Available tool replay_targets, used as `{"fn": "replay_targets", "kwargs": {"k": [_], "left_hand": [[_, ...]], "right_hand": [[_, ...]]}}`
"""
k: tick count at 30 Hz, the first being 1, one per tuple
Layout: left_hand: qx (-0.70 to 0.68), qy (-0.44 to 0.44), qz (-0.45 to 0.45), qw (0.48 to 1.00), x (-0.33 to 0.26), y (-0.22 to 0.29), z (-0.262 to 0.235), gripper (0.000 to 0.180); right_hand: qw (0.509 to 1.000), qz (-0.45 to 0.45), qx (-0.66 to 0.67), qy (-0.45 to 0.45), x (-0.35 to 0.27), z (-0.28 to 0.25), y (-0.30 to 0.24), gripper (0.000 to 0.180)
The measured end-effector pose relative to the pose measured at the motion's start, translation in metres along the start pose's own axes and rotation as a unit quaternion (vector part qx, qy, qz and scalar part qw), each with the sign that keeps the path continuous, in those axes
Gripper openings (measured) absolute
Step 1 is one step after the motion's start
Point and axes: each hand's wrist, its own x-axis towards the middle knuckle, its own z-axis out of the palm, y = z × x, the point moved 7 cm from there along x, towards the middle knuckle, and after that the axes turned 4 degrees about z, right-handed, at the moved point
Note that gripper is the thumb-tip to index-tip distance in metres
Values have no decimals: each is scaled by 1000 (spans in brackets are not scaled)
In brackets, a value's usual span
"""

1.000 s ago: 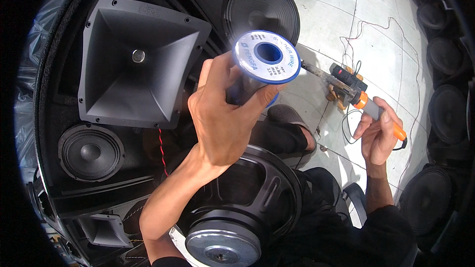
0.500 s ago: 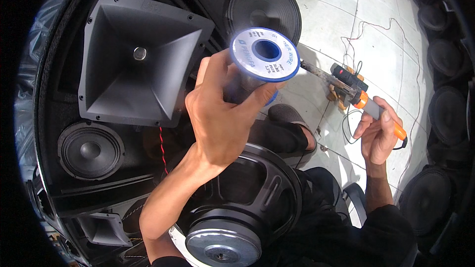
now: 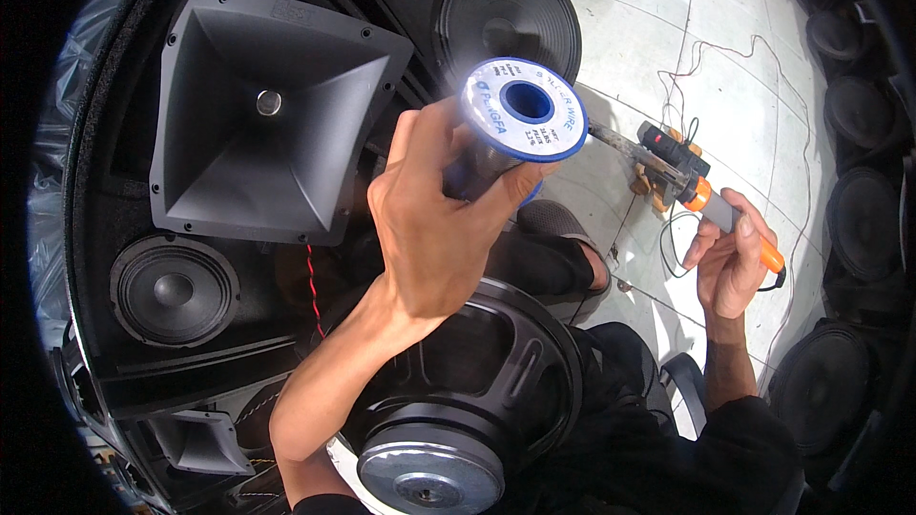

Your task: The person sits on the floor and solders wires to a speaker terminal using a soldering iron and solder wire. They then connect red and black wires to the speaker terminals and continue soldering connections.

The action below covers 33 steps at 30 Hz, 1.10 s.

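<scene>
Fingers (image 3: pixel 477 181) of the left hand (image 3: pixel 434 229) are wrapped tight around a spool of solder wire (image 3: pixel 520 114), held up close to the camera so that its blue and white end flange faces the lens. The right hand (image 3: pixel 730 262) is closed on the orange and grey handle of a soldering iron (image 3: pixel 711 205), whose metal shaft points up and left toward the spool, its tip hidden behind the flange. Below both hands, a large loudspeaker driver (image 3: pixel 458 420) rests magnet-side up in the person's lap. To the left stands a black speaker cabinet (image 3: pixel 105 229) fitted with a square grey horn (image 3: pixel 267 114), a small round woofer (image 3: pixel 174 289) under it, and a thin red wire (image 3: pixel 312 291) hanging in front. The floor (image 3: pixel 725 57) is pale glossy tile, with thin cables trailing over it and a small black device (image 3: pixel 668 148) lying near the iron. More round black speakers (image 3: pixel 859 110) line the right edge.
</scene>
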Motion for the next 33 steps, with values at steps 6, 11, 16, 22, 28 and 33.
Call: {"fn": "replay_targets", "kwargs": {"k": [6, 11, 16, 22, 28, 33], "left_hand": [[-6, 18, 28, 999, 1, -1, -2, 44], [14, 5, 16, 1000, 0, 2, -1, 44], [15, 4, 17, 1000, 0, 1, -1, 44], [-5, 10, 17, 1000, 0, -1, -1, 44], [8, 13, 17, 1000, 0, 4, -2, 44], [7, 14, 24, 1000, 0, 1, 0, 44]], "right_hand": [[1000, -3, -3, -1, 0, -1, -1, 41], [1000, -3, 1, -2, 0, -2, -1, 40], [1000, -10, -3, -14, -1, 1, -3, 40], [1000, -18, -11, -14, -1, 1, -3, 39], [1000, -17, -10, -14, -1, 2, -2, 39], [1000, -23, -11, -16, -1, 2, -4, 39]]}}
